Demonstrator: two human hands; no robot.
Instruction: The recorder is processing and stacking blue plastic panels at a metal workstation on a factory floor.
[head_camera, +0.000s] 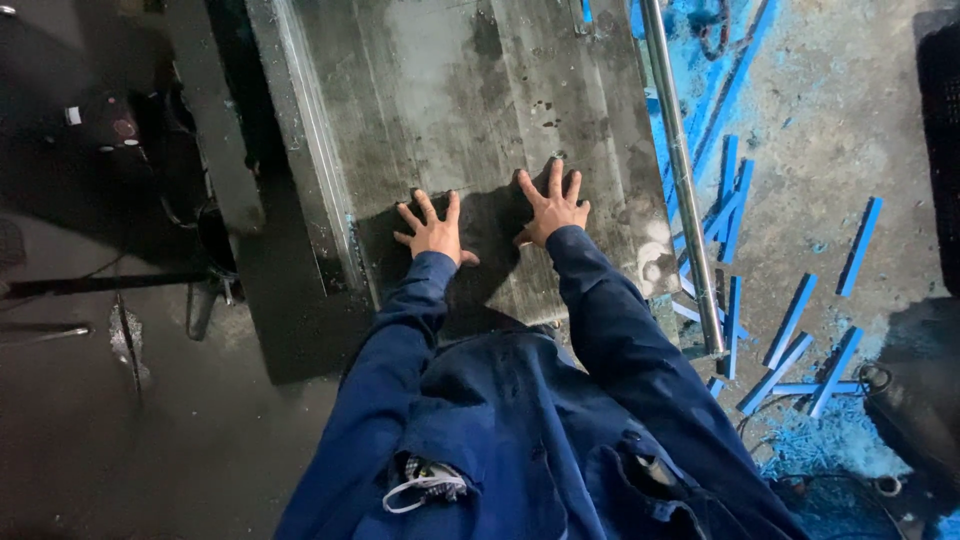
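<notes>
Fingers (425, 207) of the left hand (434, 233) and right hand (553, 208) spread wide, flat on the grey metal desk (450, 90), holding nothing; blue strips (790, 320) lie right.

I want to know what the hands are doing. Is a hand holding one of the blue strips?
No, both the left hand and right hand lie flat and spread on the grey slab; the blue strips lie on the floor.
</notes>
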